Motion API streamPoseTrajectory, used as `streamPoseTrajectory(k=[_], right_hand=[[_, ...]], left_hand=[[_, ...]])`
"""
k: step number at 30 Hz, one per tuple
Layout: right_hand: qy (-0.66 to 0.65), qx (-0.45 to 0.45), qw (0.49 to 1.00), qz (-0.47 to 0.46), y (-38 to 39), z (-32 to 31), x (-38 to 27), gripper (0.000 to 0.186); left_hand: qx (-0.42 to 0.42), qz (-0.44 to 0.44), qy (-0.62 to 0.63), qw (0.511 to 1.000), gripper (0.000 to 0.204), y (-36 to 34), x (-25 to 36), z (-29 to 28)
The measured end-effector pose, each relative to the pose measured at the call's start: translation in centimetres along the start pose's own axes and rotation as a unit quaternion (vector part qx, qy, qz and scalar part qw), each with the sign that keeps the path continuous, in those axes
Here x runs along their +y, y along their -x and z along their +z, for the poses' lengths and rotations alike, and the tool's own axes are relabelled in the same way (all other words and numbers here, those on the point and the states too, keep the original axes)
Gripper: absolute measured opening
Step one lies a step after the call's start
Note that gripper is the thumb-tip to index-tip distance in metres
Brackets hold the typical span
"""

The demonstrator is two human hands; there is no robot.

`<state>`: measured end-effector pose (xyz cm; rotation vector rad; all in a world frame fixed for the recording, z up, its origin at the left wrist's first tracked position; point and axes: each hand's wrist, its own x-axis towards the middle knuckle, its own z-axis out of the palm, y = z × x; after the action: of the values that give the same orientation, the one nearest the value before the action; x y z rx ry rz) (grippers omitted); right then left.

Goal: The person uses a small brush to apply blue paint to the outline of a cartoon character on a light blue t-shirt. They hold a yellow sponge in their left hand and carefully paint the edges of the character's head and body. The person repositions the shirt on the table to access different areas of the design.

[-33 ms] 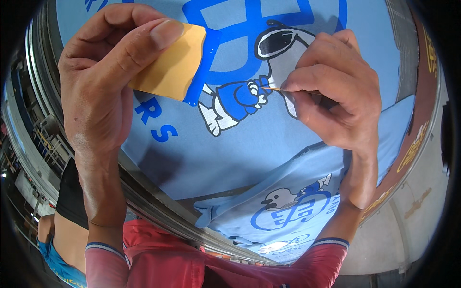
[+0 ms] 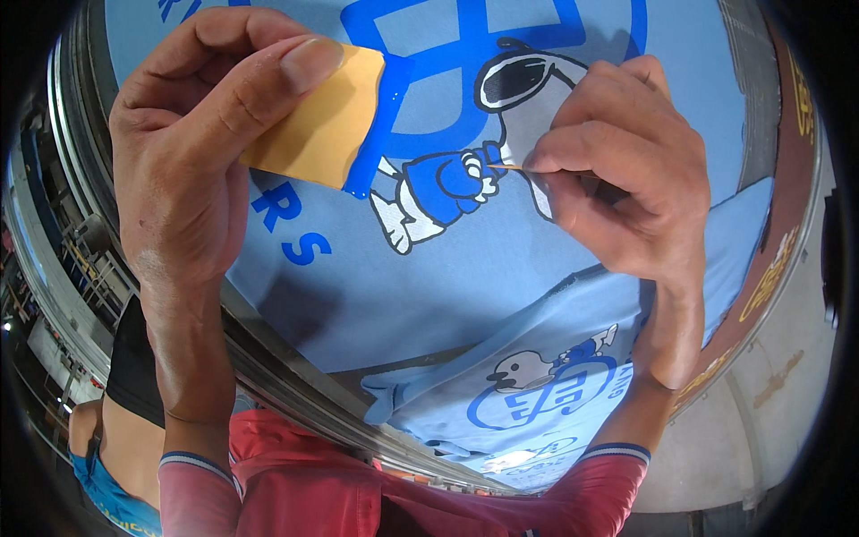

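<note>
My left hand [image 2: 183, 152] pinches a yellow card [image 2: 318, 121] between thumb and fingers; its right edge carries a thick band of wet blue paint [image 2: 385, 103]. My right hand [image 2: 631, 170] is closed round a thin, light-tipped stick [image 2: 506, 166]. The stick's tip touches or lies just over the printed cartoon animal [image 2: 443, 188], near the blue and white arm of the grey, white and blue figure. The print lies on light blue fabric [image 2: 313, 304] with blue lettering and emblem, spread flat under both hands.
More printed light blue fabric [image 2: 438, 403] lies loosely at the bottom right, overlapping the flat piece. A metal rail [image 2: 273, 353] runs along the lower left edge. A reddish-brown strip [image 2: 769, 277] borders the right side. Part of another person [image 2: 112, 479] in teal shows at the lower left.
</note>
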<state>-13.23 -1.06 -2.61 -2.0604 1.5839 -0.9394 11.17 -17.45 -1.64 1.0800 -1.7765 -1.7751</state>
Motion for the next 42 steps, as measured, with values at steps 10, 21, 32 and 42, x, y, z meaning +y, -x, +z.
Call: streamPoseTrajectory(k=[10,21,32,42], right_hand=[[0.006,0.013,1.0,0.003,-0.07,0.09,0.01,0.026],[0.002,-0.001,1.0,0.009,-0.16,-0.04,-0.03,0.025],[0.009,0.01,1.0,0.013,-0.32,0.27,-0.05,0.027],[0.012,-0.001,1.0,0.012,-0.4,0.05,-0.05,0.026]], left_hand=[[-0.035,0.015,0.001,0.999,0.021,-0.09,0.02,-0.15],[-0.041,0.002,0.024,0.999,0.019,-0.11,0.07,0.07],[-0.048,0.014,0.005,0.999,0.021,-0.13,-0.06,0.0],[-0.014,0.015,-0.021,1.0,0.023,0.03,-0.15,0.12]])
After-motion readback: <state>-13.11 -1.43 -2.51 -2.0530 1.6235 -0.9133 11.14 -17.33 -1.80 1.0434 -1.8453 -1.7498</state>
